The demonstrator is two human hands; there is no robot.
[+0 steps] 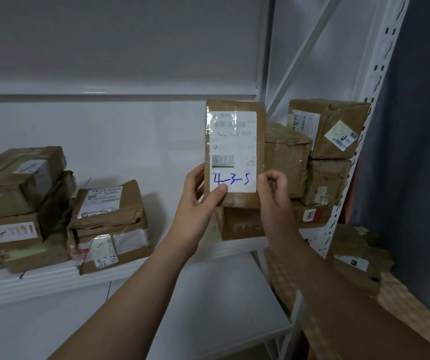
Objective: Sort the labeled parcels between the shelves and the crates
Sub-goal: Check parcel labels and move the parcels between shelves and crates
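Note:
I hold a flat brown parcel upright in front of the white shelf. Its white label faces me, with "4-3-5" written on it in blue ink. My left hand grips the lower left edge, thumb on the label. My right hand pinches the lower right corner. Behind the parcel stands a stack of brown boxes at the shelf's right end. Two more stacks of taped parcels, one at the far left and one beside it, rest on the same shelf.
A perforated white upright bounds the shelf on the right, with a diagonal brace behind it. Beyond it lie more brown parcels on a lower level. Another shelf board runs overhead. A lower white shelf sits beneath my arms.

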